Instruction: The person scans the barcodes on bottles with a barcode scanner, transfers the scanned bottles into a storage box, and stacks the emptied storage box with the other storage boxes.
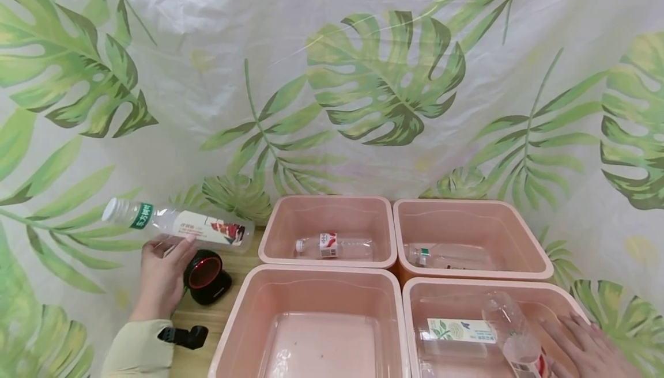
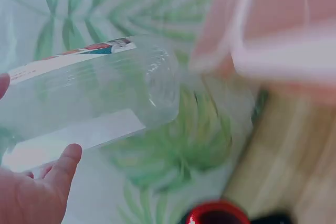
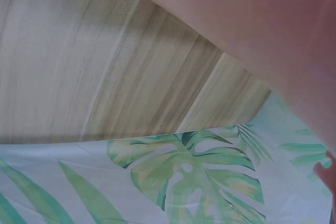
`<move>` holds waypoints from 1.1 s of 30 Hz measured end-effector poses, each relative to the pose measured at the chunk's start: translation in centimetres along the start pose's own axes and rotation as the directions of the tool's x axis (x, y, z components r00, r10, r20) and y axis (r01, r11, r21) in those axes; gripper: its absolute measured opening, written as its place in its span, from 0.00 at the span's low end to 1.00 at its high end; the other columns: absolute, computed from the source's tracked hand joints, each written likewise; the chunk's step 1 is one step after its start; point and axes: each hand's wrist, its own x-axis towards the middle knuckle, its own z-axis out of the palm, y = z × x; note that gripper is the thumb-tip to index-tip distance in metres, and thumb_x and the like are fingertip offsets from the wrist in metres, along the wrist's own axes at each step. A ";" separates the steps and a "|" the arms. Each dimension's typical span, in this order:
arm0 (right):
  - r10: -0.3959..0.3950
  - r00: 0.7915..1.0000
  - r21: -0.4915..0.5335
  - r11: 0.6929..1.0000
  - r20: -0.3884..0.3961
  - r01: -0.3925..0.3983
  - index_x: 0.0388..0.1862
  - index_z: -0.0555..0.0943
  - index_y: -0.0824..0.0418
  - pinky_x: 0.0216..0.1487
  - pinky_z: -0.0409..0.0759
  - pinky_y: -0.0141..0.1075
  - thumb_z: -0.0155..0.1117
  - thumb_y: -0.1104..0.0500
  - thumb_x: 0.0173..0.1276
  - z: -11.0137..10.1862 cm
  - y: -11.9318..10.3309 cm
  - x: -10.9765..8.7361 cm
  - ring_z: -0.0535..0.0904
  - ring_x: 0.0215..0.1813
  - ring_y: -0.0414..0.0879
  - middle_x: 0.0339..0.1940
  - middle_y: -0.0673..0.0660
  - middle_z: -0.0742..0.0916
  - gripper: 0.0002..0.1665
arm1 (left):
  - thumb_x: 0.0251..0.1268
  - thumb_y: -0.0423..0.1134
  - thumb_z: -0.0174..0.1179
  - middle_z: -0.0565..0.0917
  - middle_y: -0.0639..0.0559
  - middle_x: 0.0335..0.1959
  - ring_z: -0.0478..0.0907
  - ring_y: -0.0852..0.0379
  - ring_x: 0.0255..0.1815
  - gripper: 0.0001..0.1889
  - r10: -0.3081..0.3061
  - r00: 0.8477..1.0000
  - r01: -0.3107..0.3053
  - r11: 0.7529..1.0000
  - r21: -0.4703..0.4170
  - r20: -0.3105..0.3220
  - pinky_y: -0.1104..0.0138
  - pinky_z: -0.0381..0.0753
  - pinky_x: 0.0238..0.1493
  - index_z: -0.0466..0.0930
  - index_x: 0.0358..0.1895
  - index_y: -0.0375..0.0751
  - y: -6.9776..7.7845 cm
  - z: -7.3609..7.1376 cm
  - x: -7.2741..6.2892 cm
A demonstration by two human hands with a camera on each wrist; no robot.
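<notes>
Near the table's left side, my left hand (image 1: 163,274) grips a clear plastic bottle (image 1: 207,229) with a white cap, a green neck band and a picture label. The bottle lies nearly level, its base toward the tubs. In the left wrist view, thumb and fingers sit round the bottle (image 2: 100,90). At the far right, my right hand (image 1: 586,343) lies over the right rim of the front right tub (image 1: 482,283), fingers spread. Beside its fingertips, a clear bottle (image 1: 510,326) leans inside the tub, overlapping another bottle (image 1: 459,331) with a leaf-printed label.
The back left tub (image 1: 327,215) and back right tub (image 1: 456,225) each hold a bottle lying down. The front left tub (image 1: 321,291) shows a bare floor. A black round object (image 1: 207,286) with a red ring stands on the wooden table (image 3: 105,77), below my left hand.
</notes>
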 end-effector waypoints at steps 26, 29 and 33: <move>-0.240 0.971 -0.089 0.966 0.020 0.241 0.86 0.40 0.35 0.76 0.22 0.34 0.60 0.27 0.67 -1.8 0.8 0.9 0.29 0.83 0.40 0.85 0.40 0.39 0.58 | 0.78 0.32 0.57 0.76 0.50 0.48 0.80 0.60 0.44 0.16 -0.228 0.935 0.263 0.959 -0.100 0.272 0.64 0.81 0.59 0.58 0.55 0.44 -6.6 15.7 -1.9; -0.285 0.959 -0.114 0.953 -0.006 0.282 0.85 0.36 0.35 0.77 0.23 0.36 0.56 0.25 0.68 -1.7 1.2 1.1 0.30 0.84 0.43 0.85 0.42 0.39 0.59 | 0.78 0.34 0.58 0.75 0.49 0.50 0.80 0.59 0.44 0.15 -0.243 0.924 0.280 0.956 -0.090 0.295 0.65 0.81 0.58 0.60 0.56 0.43 -7.3 17.3 -2.5; -0.286 0.958 -0.127 0.950 0.001 0.284 0.85 0.34 0.35 0.77 0.23 0.37 0.55 0.25 0.69 -1.8 1.2 1.0 0.29 0.84 0.44 0.86 0.43 0.38 0.59 | 0.78 0.36 0.59 0.73 0.47 0.48 0.79 0.58 0.42 0.18 -0.278 0.909 0.314 0.947 -0.071 0.310 0.65 0.82 0.56 0.59 0.58 0.41 -8.5 19.4 -3.5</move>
